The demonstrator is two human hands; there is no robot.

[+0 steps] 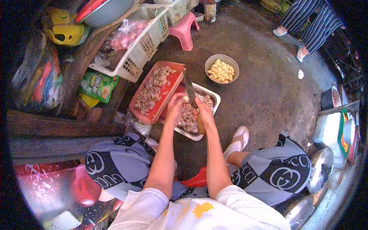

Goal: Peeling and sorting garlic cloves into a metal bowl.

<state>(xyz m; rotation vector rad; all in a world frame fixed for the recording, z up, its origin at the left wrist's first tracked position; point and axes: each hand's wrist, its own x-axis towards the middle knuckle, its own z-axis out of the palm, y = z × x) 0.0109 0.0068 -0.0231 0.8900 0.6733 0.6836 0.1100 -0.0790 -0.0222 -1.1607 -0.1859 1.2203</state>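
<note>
My right hand (204,112) grips a knife by its wooden handle (200,123), its broad dark blade (188,84) pointing away from me. Close beside it, my left hand (174,107) pinches a small pale piece, apparently a garlic clove (185,98), near the blade. Below both hands is a white-rimmed metal tray (217,101) with garlic cloves and skins (188,120), partly covered by my hands. A red plastic container (169,104) at the left, overlapping the tray, holds many unpeeled garlic cloves (148,99). Beyond, a metal bowl (207,61) contains peeled cloves (221,71).
A white plastic crate (136,67) with bagged goods and a pink stool (185,33) stand at the far left. A green packet (97,86) lies near the crate. Another person's striped trouser legs (312,26) are at the far right. Pots and a metal lid (320,169) line the right side.
</note>
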